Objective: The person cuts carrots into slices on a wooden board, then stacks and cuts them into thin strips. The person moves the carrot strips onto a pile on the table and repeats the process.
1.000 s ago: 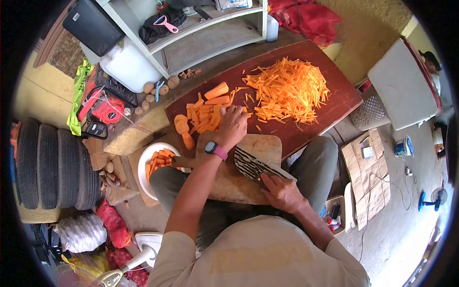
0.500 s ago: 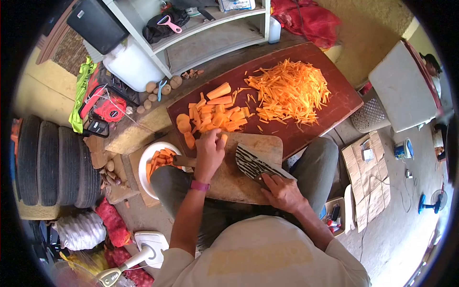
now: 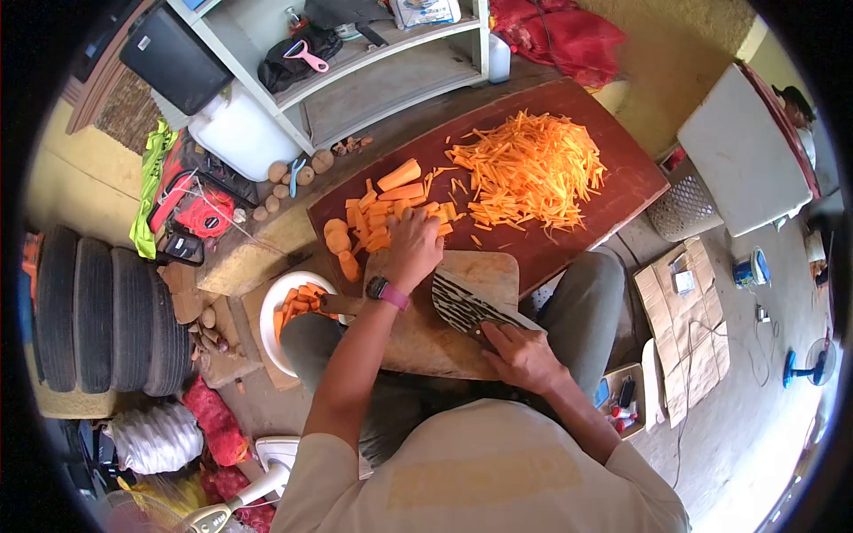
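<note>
My left hand (image 3: pixel 415 249), with a watch on its wrist, reaches over the cutting board's far edge into a heap of carrot chunks (image 3: pixel 380 213). Its fingers are bent down around a carrot piece, and the fingertips are mostly hidden. In my right hand (image 3: pixel 526 357) is a broad kitchen knife (image 3: pixel 466 305) with a black-and-pale striped blade, laid over the wooden cutting board (image 3: pixel 418 338) across my lap. Beyond, a large pile of shredded carrot (image 3: pixel 533 169) covers part of the dark red board (image 3: pixel 613 133).
By my left knee stands a white bowl (image 3: pixel 268 336) of carrot pieces. A grey shelf (image 3: pixel 391 89) rises behind the red board, with potatoes (image 3: pixel 305 173) near its foot. Tyres (image 3: pixel 93 311) line the left side. Flattened cardboard (image 3: pixel 689 346) lies on the floor at right.
My left hand has moved forward and slightly right, from the cutting board's far edge into the carrot chunks. The right hand and knife have stayed nearly still; the view has shifted slightly.
</note>
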{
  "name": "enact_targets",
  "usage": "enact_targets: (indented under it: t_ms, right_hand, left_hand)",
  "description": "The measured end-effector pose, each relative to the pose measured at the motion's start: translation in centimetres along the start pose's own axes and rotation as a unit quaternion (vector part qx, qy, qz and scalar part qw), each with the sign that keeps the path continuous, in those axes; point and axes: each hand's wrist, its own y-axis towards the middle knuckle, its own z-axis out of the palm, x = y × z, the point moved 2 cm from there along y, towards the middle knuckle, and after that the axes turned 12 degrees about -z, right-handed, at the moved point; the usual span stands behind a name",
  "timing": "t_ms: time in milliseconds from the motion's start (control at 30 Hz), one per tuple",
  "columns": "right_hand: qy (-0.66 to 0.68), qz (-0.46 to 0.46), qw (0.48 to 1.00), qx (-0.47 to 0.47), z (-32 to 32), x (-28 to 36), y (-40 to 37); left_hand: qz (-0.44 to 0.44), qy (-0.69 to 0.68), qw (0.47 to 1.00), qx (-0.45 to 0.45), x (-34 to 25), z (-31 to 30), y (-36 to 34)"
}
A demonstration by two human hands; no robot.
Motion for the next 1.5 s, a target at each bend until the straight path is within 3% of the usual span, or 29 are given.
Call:
enact_targets:
  t_ms: [233,333,433,633,733,867,967,1100,1267,1500]
  right_hand:
    - [0.002,-0.011,1.000,-0.018,-0.2,0.1,0.3]
    - [-0.005,-0.007,1.000,-0.005,-0.2,0.1,0.2]
    - [-0.002,-0.006,1.000,-0.008,-0.2,0.1,0.2]
    - [0.022,-0.002,1.000,-0.007,-0.6,0.1,0.3]
    - [0.044,0.010,0.999,0.003,-1.3,0.1,0.6]
    - [0.114,0.027,0.992,-0.046,-2.2,-0.2,1.4]
    - [0.165,0.072,0.982,-0.057,-3.7,0.2,2.1]
    - [0.236,0.119,0.963,-0.050,-4.5,0.6,2.8]
    - [0.356,0.241,0.903,0.003,-4.6,1.0,3.1]
    - [0.342,0.248,0.906,-0.003,-4.3,1.1,3.4]
  left_hand:
    - [0.093,0.083,0.992,0.008,2.3,2.9,2.4]
    - [0.105,0.012,0.992,-0.062,2.8,2.1,2.4]
    - [0.009,-0.182,0.981,-0.060,1.9,-2.1,1.0]
    - [-0.047,-0.297,0.941,-0.158,1.9,-5.3,-5.5]
    - [-0.062,-0.255,0.948,-0.179,1.2,-6.1,-10.3]
    - [0.018,-0.200,0.973,-0.115,0.5,-5.7,-14.3]
    - [-0.020,-0.116,0.991,-0.063,-0.5,-5.6,-16.1]
    - [-0.113,-0.134,0.984,-0.024,-0.2,-4.7,-16.4]
    - [-0.119,-0.137,0.982,-0.043,1.4,-3.1,-16.7]
    - [-0.055,-0.112,0.990,-0.059,-0.5,-3.8,-16.7]
